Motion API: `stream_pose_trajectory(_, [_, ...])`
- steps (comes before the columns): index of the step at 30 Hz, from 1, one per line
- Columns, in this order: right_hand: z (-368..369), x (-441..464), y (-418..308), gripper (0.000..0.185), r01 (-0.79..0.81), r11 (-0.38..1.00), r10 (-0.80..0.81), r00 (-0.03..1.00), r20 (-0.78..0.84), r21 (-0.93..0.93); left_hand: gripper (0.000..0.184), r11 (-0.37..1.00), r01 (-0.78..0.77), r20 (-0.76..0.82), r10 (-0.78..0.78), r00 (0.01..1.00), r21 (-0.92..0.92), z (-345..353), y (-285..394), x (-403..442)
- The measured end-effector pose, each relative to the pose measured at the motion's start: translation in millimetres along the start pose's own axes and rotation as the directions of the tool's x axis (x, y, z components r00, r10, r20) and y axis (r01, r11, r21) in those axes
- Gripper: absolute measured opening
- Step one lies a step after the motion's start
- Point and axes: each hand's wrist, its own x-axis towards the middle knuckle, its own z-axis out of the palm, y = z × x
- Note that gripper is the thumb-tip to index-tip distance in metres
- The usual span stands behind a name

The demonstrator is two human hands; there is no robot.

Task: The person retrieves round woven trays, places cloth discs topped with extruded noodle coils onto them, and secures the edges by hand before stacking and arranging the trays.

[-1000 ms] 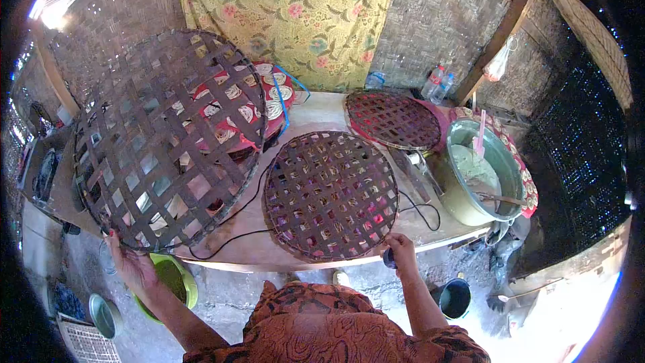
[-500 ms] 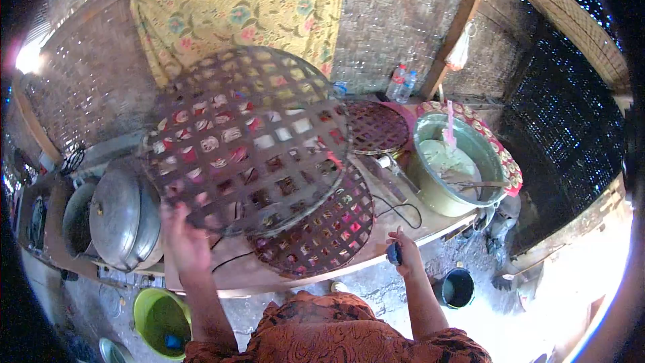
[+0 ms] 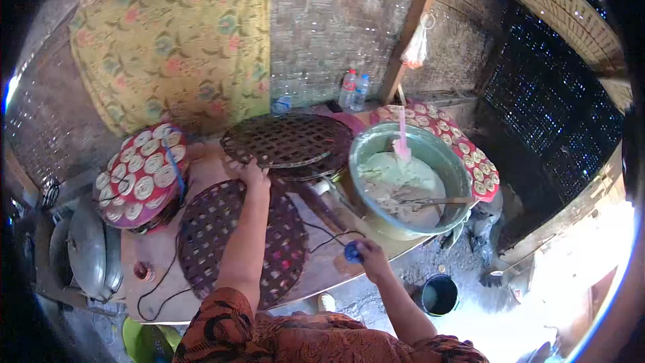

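One round, dark, open-weave tray [image 3: 289, 140] has left fingers [image 3: 252, 164] gripping its rim; right fingers [image 3: 365, 247] clasp a small blue object [image 3: 351, 252].

A head-worn camera looks forward and down over the table [image 3: 161, 249].

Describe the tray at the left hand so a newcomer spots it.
On the table, find the big green tub. Left of it, a dark woven tray overlaps a lower tray. Only the upper one has the left hand at its rim.
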Motion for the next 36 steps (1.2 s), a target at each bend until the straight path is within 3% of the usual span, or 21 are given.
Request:
stream_pose_trajectory(2, [-14.0, 17.0, 14.8, 0.021, 0.209, 0.844, -0.218, 0.975, 0.039, -0.494, 0.051, 0.995, -0.054, -0.021, 0.056, 0.998, 0.080, -3.2, -27.5, 24.2])
stream_pose_trajectory(3, [-32.9, 31.0, 13.3, 0.021, 0.243, 0.660, -0.336, 0.942, 0.009, -0.711, 0.054, 0.997, -0.007, 0.148, -0.005, 0.989, 0.082, -10.5, -50.8, 52.0])
stream_pose_trajectory(4, [-34.4, 32.9, 13.4, 0.023, 0.224, 0.607, -0.320, 0.947, 0.023, -0.762, 0.049, 0.983, -0.139, 0.139, 0.122, 0.983, 0.120, 3.4, -56.2, 17.8])
stream_pose_trajectory(7, [-39.8, 34.3, 10.7, 0.024, 0.307, 0.376, -0.296, 0.934, 0.201, -0.874, 0.047, 0.985, -0.044, 0.179, 0.014, 0.984, 0.166, -14.3, -57.5, 22.6])
stream_pose_trajectory(8, [-40.8, 35.5, 3.5, 0.024, 0.291, 0.382, -0.308, 0.935, 0.176, -0.877, 0.044, 0.986, -0.018, 0.153, -0.009, 0.988, 0.169, -9.9, -56.4, 4.4])
stream_pose_trajectory(9, [-41.7, 34.1, -4.3, 0.024, 0.451, 0.403, -0.459, 0.853, 0.250, -0.797, 0.042, 0.985, 0.009, 0.123, -0.031, 0.992, 0.170, -8.2, -53.0, -14.4])
stream_pose_trajectory(10, [-45.5, 30.3, -10.7, 0.024, 0.600, 0.389, -0.601, 0.740, 0.301, -0.699, 0.043, 0.977, -0.035, 0.211, -0.010, 0.977, 0.211, -19.3, -50.5, -13.9])
stream_pose_trajectory(11, [-50.8, 25.8, -13.7, 0.024, 0.589, 0.391, -0.610, 0.741, 0.280, -0.708, 0.043, 0.966, -0.085, 0.303, 0.007, 0.953, 0.246, -25.6, -46.5, -8.4])
stream_pose_trajectory(14, [-65.7, -6.1, -41.1, 0.025, 0.675, 0.276, -0.626, 0.667, 0.405, -0.685, 0.044, 0.841, -0.315, 0.261, 0.216, 0.941, 0.439, 3.5, -15.1, -69.4])
stream_pose_trajectory(15, [-76.5, -24.0, -52.6, 0.025, 0.662, 0.271, -0.633, 0.670, 0.389, -0.699, 0.044, 0.786, -0.421, 0.355, 0.275, 0.894, 0.453, 5.2, -8.5, -84.4])
stream_pose_trajectory(17, [-107.0, -45.9, -73.0, 0.025, 0.300, 0.665, -0.105, 0.944, 0.312, -0.684, 0.042, 0.677, -0.558, 0.337, 0.446, 0.830, 0.480, -4.0, 7.4, -77.6])
stream_pose_trajectory(20, [-200.7, -50.0, -77.2, 0.024, 0.272, 0.628, -0.079, 0.954, 0.288, -0.729, 0.043, 0.667, -0.587, 0.348, 0.473, 0.810, 0.459, 20.8, 28.1, -115.0])
stream_pose_trajectory(21, [-232.0, -49.9, -98.6, 0.024, 0.235, 0.573, -0.052, 0.966, 0.252, -0.785, 0.043, 0.578, -0.660, 0.414, 0.515, 0.751, 0.479, 38.4, 29.3, -136.1])
stream_pose_trajectory(23, [-285.2, -48.0, -154.5, 0.019, 0.054, 0.655, -0.072, 0.997, 0.009, -0.753, 0.042, 0.476, -0.731, 0.476, 0.557, 0.680, 0.489, 76.9, 19.7, -176.8])
stream_pose_trajectory(25, [-332.1, -26.6, -203.0, 0.017, 0.022, 0.518, -0.318, 0.933, -0.169, -0.855, 0.035, 0.350, -0.863, 0.653, 0.564, 0.505, 0.365, 124.6, -5.5, -211.2])
stream_pose_trajectory(26, [-352.9, -9.3, -226.3, 0.016, 0.070, 0.481, -0.415, 0.896, -0.157, -0.874, 0.035, 0.343, -0.864, 0.649, 0.570, 0.503, 0.368, 147.4, -21.8, -220.4])
stream_pose_trajectory(28, [-385.1, 35.5, -279.6, 0.016, 0.129, 0.431, -0.523, 0.843, -0.131, -0.893, 0.025, 0.277, -0.916, 0.856, 0.352, 0.378, 0.291, 192.3, -64.3, -233.2])
stream_pose_trajectory(30, [-414.5, 95.8, -314.4, 0.017, 0.213, 0.409, -0.545, 0.837, -0.050, -0.887, 0.019, 0.232, -0.918, 0.918, 0.162, 0.362, 0.322, 241.1, -125.6, -240.2])
stream_pose_trajectory(32, [-453.0, 185.1, -338.2, 0.019, 0.292, 0.335, -0.520, 0.850, 0.082, -0.896, 0.019, 0.276, -0.896, 0.937, -0.072, 0.341, 0.347, 290.8, -192.0, -240.2])
stream_pose_trajectory(34, [-478.6, 272.2, -351.3, 0.022, 0.376, 0.257, -0.498, 0.841, 0.211, -0.891, 0.016, 0.278, -0.833, 0.873, -0.252, 0.418, 0.479, 332.1, -255.8, -220.3])
stream_pose_trajectory(36, [-484.9, 365.5, -359.2, 0.023, 0.436, 0.195, -0.453, 0.835, 0.313, -0.879, 0.018, 0.163, -0.843, 0.822, -0.377, 0.427, 0.513, 361.4, -308.7, -172.6])
